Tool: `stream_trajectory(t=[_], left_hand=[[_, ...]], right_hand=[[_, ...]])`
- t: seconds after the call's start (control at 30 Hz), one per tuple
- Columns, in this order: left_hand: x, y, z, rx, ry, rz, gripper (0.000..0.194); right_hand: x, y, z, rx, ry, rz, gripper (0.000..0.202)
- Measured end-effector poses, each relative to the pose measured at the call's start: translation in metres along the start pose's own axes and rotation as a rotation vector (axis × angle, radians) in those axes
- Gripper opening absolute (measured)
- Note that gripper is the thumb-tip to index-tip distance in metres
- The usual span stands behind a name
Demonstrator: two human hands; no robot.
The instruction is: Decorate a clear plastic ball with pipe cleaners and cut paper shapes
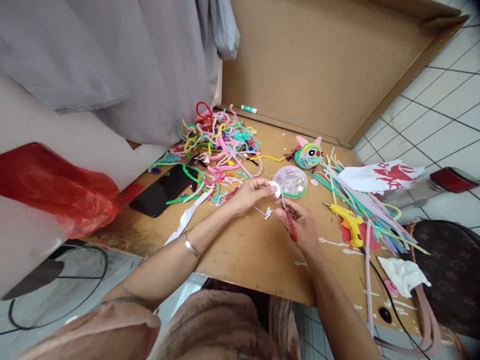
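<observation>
My L hand [255,196] is pinching a small white paper piece [275,189] btwn thumb & fingers; my R hand [299,222] is gripping red-handled scissors [289,223], blades at the paper's edge. Both are working over the table [258,250], just in front of a clear round container [290,181]. Yellow glue gun [348,222] is lying to the R, nr pipe cleaners [360,200]; black phone [163,190] is lying L.

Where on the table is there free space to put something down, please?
The widest bare patch of table lies between the left forearm, the right hand and the front edge. A smaller one lies between the colourful pile and the pig-like ball, near the cardboard. Crowded: that pile, and the right side around the glue gun.
</observation>
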State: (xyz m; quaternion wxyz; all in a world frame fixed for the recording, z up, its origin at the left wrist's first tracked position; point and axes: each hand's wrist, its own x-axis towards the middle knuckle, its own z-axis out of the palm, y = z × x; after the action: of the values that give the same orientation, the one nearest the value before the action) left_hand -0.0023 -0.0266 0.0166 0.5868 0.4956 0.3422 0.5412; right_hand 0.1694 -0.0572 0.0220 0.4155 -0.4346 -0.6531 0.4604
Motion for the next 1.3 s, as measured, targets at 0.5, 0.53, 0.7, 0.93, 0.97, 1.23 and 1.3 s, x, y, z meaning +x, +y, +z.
stream_trajectory(t=[0.5,0.53,0.7,0.93,0.97,1.23,1.3], left_hand=[[-0.001,0.008,-0.01,0.122,-0.067,0.008,0.036],[-0.001,0.009,-0.01,0.123,-0.079,0.002,0.035],[-0.001,0.012,-0.013,0.145,-0.151,-0.035,0.032],[-0.002,0.016,-0.011,0.176,-0.276,-0.099,0.032],[-0.002,0.017,-0.012,0.173,-0.287,-0.1,0.031],[-0.002,0.02,-0.021,0.151,-0.369,-0.105,0.022],[-0.002,0.022,-0.024,0.153,-0.4,-0.118,0.02]], right_hand=[[-0.001,0.0,-0.004,-0.02,-0.063,0.054,0.041],[-0.001,0.001,-0.005,-0.025,-0.067,0.055,0.041],[0.0,0.0,-0.006,-0.012,-0.079,0.034,0.038],[0.002,0.005,-0.007,-0.019,-0.069,0.0,0.038],[0.002,0.006,-0.007,-0.024,-0.073,-0.001,0.038],[0.001,0.004,-0.012,-0.078,-0.154,0.013,0.035],[0.0,0.002,-0.013,-0.108,-0.178,0.028,0.036]])
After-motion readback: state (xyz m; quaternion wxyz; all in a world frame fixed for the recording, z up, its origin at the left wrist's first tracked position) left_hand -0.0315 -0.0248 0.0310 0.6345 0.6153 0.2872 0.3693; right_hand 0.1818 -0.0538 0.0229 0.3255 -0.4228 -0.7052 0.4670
